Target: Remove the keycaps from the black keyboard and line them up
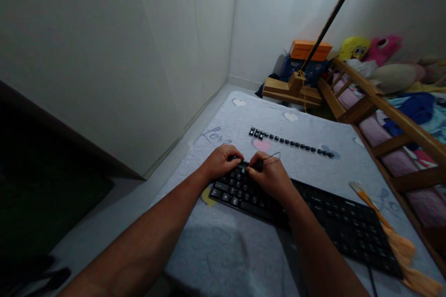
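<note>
A black computer keyboard (334, 216) lies slantwise on the patterned cloth. Over its upper left corner rests my left hand (223, 160), fingers curled at the back edge and thumb by the top keys, gripping the keyboard. Close beside it, my right hand (270, 174) pinches a small dark tool with a thin wire loop (275, 154), which looks like a wire keycap puller. Its tip is down at the upper left keys, partly hidden by my fingers. Behind the keyboard, loose black keycaps (287, 141) stand in a long row, with a short second row at the left end.
A brush (362, 192) and an orange cloth (400, 246) lie by the keyboard's right end, where its cable (372, 280) runs off. A wooden bed rail (400, 120) borders the right, a pale cabinet (167, 55) the left. Behind stands a wooden base (292, 88) with a pole.
</note>
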Tool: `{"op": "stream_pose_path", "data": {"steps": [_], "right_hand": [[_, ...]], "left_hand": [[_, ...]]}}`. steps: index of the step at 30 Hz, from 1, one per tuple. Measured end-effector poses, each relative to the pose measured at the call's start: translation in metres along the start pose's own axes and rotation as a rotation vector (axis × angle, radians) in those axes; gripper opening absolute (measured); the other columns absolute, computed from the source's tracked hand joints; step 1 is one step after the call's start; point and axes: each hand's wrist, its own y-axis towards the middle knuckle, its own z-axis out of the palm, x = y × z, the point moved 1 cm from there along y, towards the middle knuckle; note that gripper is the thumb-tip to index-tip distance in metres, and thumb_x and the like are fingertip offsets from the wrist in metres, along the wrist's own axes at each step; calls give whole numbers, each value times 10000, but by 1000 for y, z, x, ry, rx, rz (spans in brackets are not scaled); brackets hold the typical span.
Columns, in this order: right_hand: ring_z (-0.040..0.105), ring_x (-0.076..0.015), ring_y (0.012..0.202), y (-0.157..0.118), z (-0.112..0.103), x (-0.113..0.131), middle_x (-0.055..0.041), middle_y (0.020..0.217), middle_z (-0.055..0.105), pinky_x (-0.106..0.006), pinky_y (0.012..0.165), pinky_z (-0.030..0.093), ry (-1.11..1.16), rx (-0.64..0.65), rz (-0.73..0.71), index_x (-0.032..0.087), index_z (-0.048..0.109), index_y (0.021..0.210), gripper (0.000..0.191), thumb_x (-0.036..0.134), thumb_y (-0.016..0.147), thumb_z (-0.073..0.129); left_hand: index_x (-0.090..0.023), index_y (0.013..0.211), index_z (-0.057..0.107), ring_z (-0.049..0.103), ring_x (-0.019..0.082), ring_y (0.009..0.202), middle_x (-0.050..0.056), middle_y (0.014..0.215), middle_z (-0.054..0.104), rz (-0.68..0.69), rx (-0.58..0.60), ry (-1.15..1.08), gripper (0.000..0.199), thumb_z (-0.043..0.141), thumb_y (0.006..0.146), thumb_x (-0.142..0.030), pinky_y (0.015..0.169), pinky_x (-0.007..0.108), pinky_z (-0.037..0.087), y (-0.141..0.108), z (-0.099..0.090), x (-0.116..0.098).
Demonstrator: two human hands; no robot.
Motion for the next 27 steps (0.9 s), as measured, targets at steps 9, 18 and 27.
{"op": "stream_pose_path", "data": {"steps": [9, 18, 27], "right_hand": [[523, -114, 583, 4, -3, -7, 14, 655, 618, -220, 550, 369, 89, 7, 15, 186, 609, 732, 37, 190, 712, 641], [552, -126, 611, 1, -3, -7, 3, 674, 634, -229, 570, 390, 96, -27, -1, 189, 602, 726, 42, 206, 724, 640], [555, -132, 639, -1, -3, -2, 9, 682, 619, -241, 605, 404, 134, -59, -59, 192, 592, 728, 27, 203, 744, 611]], "left_hand": [[-181, 871, 721, 579, 193, 914, 41, 882, 670, 25, 14, -44, 137, 598, 820, -214, 907, 377, 416, 0, -2, 0], [-213, 882, 730, 530, 233, 1063, 44, 1041, 645, 63, 124, -64, 223, 780, 684, -302, 988, 407, 375, -2, -8, -1], [-207, 849, 716, 534, 213, 1020, 30, 988, 653, 69, 92, -38, 144, 752, 717, -255, 954, 391, 382, -1, -6, -2]]}}
